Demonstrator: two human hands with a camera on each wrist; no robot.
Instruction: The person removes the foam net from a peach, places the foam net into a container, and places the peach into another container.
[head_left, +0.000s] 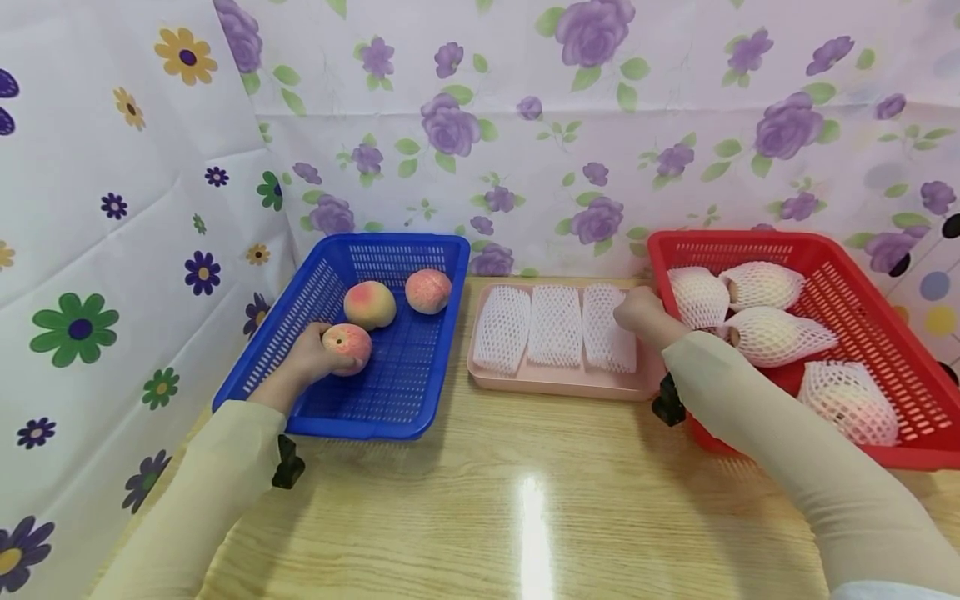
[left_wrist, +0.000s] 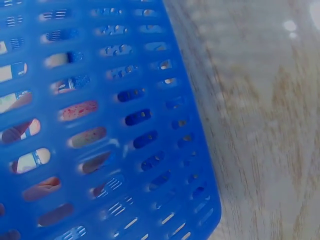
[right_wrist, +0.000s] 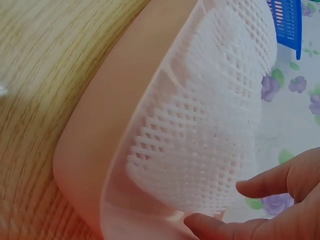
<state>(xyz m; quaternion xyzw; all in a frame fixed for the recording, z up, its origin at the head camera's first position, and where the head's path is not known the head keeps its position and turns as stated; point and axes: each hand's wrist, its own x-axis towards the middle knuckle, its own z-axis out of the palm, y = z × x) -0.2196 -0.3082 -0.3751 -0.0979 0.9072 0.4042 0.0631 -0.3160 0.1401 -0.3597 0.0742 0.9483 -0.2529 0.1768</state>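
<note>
In the blue basket (head_left: 401, 429), my left hand (head_left: 309, 358) grips a pink and yellow peach (head_left: 349, 348) from its left side. Two more peaches, one yellowish (head_left: 370, 305) and one pink (head_left: 428, 292), lie behind it. The left wrist view shows a peach (left_wrist: 80, 111) and parts of the hand (left_wrist: 42, 189) through the basket's slots. My right hand (head_left: 647, 317) is at the right end of a pink tray (head_left: 555, 383), beside the rightmost of three white foam nets (head_left: 609, 329). In the right wrist view, thumb and finger of the hand (right_wrist: 280, 200) are apart, close to a net (right_wrist: 200, 125).
On the right stands a red basket (head_left: 885, 283) holding several peaches in white foam nets (head_left: 780, 336). The wooden table (head_left: 450, 517) extends in front of the tray. Flower-patterned sheets (head_left: 525, 167) hang behind and on the left.
</note>
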